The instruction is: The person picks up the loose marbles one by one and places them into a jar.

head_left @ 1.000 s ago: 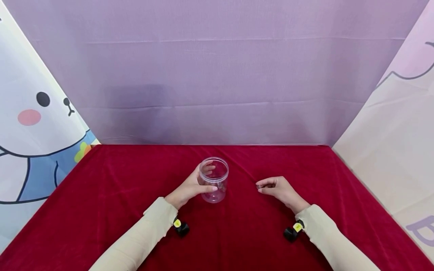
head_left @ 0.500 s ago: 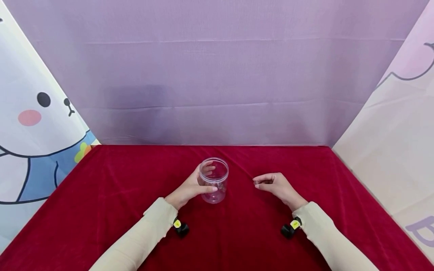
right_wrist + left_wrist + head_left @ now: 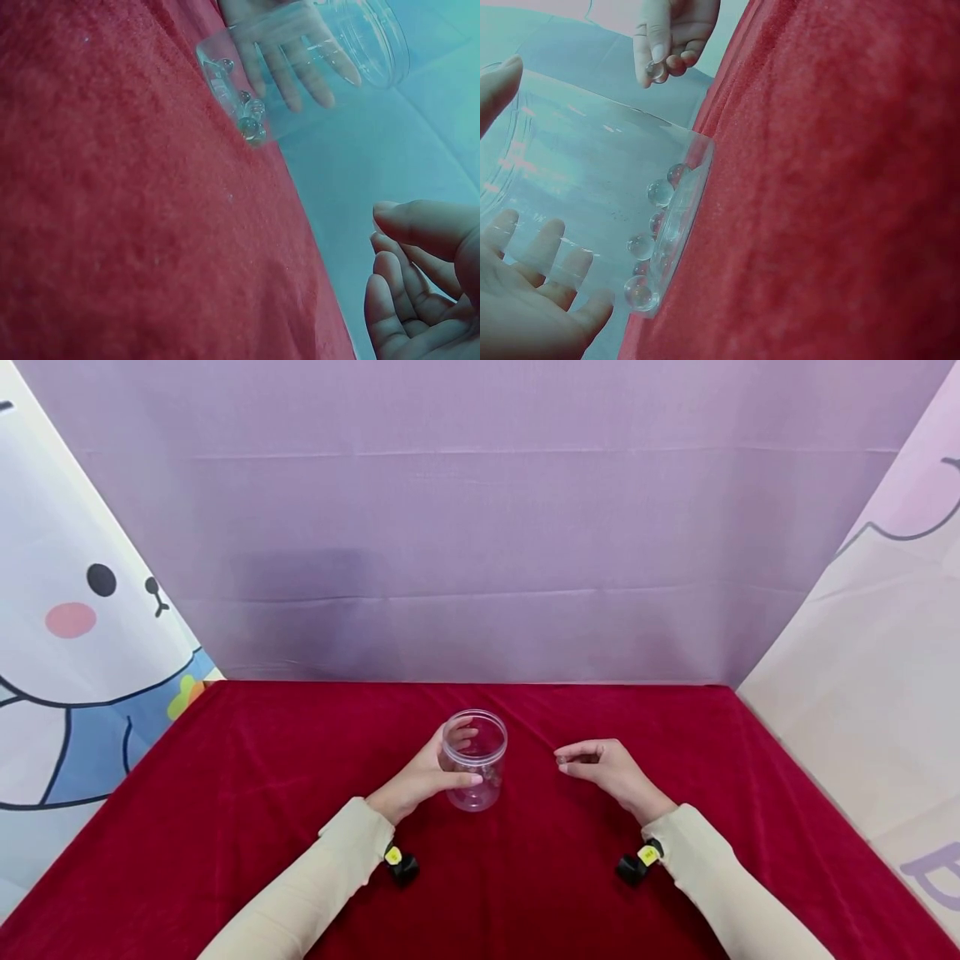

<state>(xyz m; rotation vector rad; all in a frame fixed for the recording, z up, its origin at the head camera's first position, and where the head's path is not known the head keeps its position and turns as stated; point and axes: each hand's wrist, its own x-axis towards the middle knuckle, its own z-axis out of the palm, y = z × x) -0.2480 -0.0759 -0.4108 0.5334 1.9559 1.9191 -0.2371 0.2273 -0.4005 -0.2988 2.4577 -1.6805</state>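
Observation:
A clear plastic jar (image 3: 487, 789) without a lid stands upright on the red cloth. My left hand (image 3: 422, 774) grips it from the left, thumb on the near side and fingers behind. Several clear glass marbles (image 3: 640, 292) lie on the jar's bottom, plainest in the left wrist view. To the right of the jar, my right hand (image 3: 613, 770) is raised over the cloth, apart from the jar. Between its thumb and index finger it pinches one clear marble (image 3: 656, 71); the thumb mostly hides this marble in the right wrist view.
Red velvet cloth (image 3: 300, 735) covers the table. A plain lilac curtain (image 3: 480, 527) hangs behind it, with cartoon-printed cloths (image 3: 90, 693) along the sides. A small black camera (image 3: 401, 867) is strapped at each wrist.
My right hand, with the marble pinched, has moved a little left and away from me, nearer the jar. The left hand and the jar have stayed in place.

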